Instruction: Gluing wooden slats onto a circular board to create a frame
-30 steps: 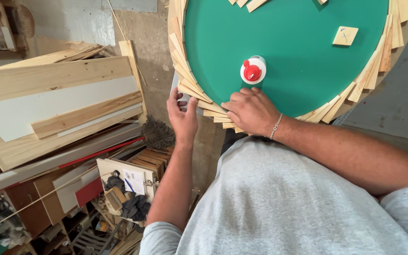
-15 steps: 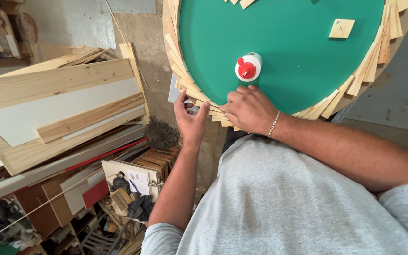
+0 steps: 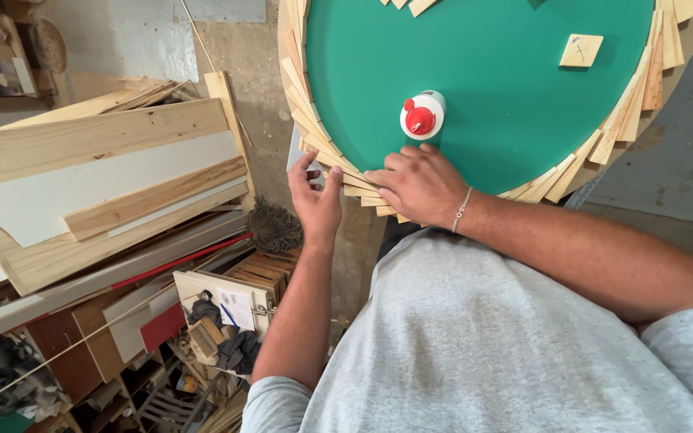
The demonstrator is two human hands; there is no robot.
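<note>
the right hand lies flat, palm down, on the overlapping wood strips at the near rim of the round green board, fingers spread loosely and pressing the strips down; it grips nothing. the left hand is just to its left, off the board's edge, fingers half curled and thumb up, touching the outer ends of the same strips; whether it pinches one is hard to tell. a glue bottle with a red cap stands just beyond the right fingers, not touched. a small wood square lies well past the right hand on the green. lumber planks are stacked far left of the left hand.

the step in hand looks like seating and aligning a strip in the ring along the rim. a next move would call for keeping the right palm's pressure steady while the left nudges the ends flush, without shifting neighbouring strips.
</note>
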